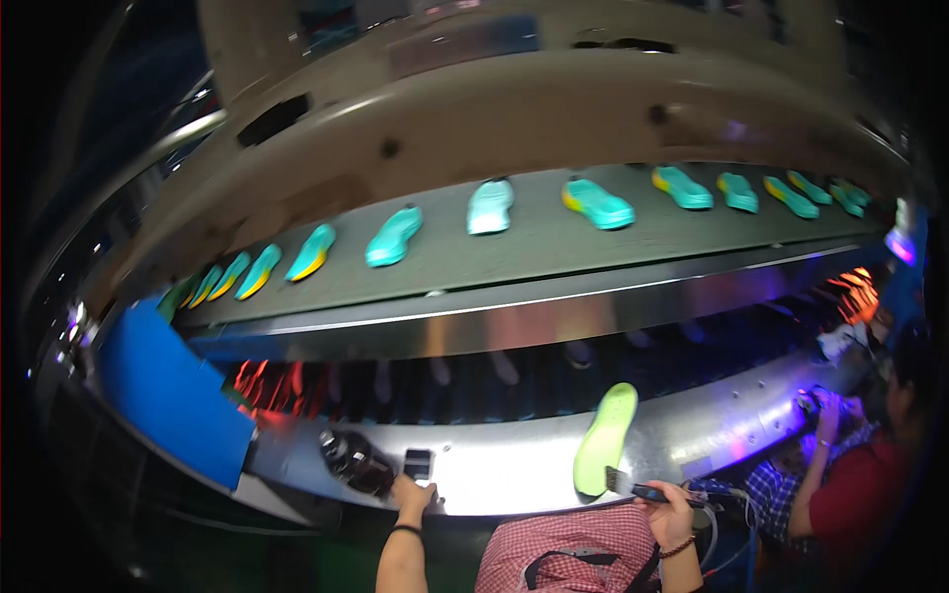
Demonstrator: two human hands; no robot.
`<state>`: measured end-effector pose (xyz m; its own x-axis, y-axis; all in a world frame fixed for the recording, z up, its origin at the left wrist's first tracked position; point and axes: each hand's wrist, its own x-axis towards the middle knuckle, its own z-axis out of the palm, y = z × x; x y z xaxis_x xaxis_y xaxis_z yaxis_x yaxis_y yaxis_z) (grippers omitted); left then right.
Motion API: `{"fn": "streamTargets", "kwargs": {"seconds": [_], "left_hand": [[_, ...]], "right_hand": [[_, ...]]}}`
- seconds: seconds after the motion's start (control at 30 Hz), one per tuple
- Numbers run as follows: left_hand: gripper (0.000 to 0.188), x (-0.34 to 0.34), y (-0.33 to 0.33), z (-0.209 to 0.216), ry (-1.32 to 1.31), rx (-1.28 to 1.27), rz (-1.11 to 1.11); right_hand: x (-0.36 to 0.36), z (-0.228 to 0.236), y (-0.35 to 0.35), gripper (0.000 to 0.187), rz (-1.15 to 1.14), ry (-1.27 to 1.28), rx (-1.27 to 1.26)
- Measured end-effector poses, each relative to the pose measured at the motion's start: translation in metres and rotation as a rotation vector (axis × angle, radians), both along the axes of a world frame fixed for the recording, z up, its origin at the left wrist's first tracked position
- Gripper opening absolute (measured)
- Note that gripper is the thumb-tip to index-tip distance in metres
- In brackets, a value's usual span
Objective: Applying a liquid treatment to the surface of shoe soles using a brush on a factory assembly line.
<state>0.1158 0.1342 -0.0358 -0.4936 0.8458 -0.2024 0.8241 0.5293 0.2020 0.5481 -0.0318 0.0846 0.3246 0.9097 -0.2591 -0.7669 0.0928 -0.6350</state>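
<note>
My right hand [672,511] is closed round the dark handle of a flat brush [647,491]. The brush's head touches or hovers at the lower end of a lime-yellow shoe sole [605,435] lying on the metal ledge; which one, I cannot tell. My left hand [410,494] rests at the ledge's near edge with its fingers curled in, and anything inside them is hidden. Just beside it is a dark bottle [356,463]. A small dark rectangular piece [418,463] lies above that hand.
Beyond the ledge [504,460], pale shapes sit on a dark lower conveyor [465,383], with red-orange glows at both ends. Higher up, a grey belt [445,259] carries several turquoise-and-yellow soles [598,204]. A blue panel [173,385] stands left; a co-worker [860,484] works at right.
</note>
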Motion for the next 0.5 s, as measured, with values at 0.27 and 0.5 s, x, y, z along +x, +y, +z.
{"fn": "streamTargets", "kwargs": {"seconds": [0.27,0.5], "left_hand": [[0.095,-0.011,0.003,-0.019,-0.140,0.124,-0.015],[0.096,0.000,0.004,-0.014,-0.220,0.167,0.020]], "right_hand": [[0.002,0.000,0.005,0.029,0.063,-0.002,0.012],[0.004,-0.004,0.001,0.030,0.045,0.031,0.004]]}}
